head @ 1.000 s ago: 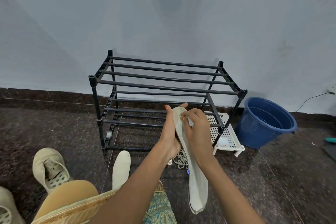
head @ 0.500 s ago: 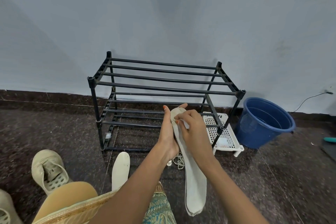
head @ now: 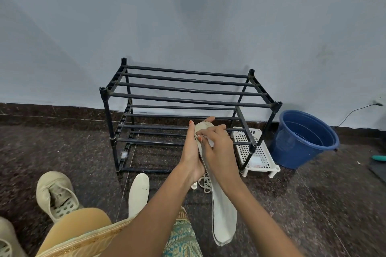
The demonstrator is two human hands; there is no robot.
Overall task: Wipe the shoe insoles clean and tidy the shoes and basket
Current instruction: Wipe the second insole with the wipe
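Head view: insole (head: pixel 222 215) is held upright before the shoe rack (head: pixel 188 101), long axis top-to-bottom, lower end hanging free. Upper part is gripped from behind by left hand (head: pixel 191 152). Right hand (head: pixel 221 152) is curled onto its face nr the top, thumb pinching the edge; a wipe underneath can't be confirmed. Most of the length lies below the right hand, so strokes prob. should be drawn downward.

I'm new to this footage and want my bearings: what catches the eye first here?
The left hand and right hand hold a long pale insole at centre. Behind them a black rack stands against the wall, with a blue bucket to its right. A shoe lies lower left.
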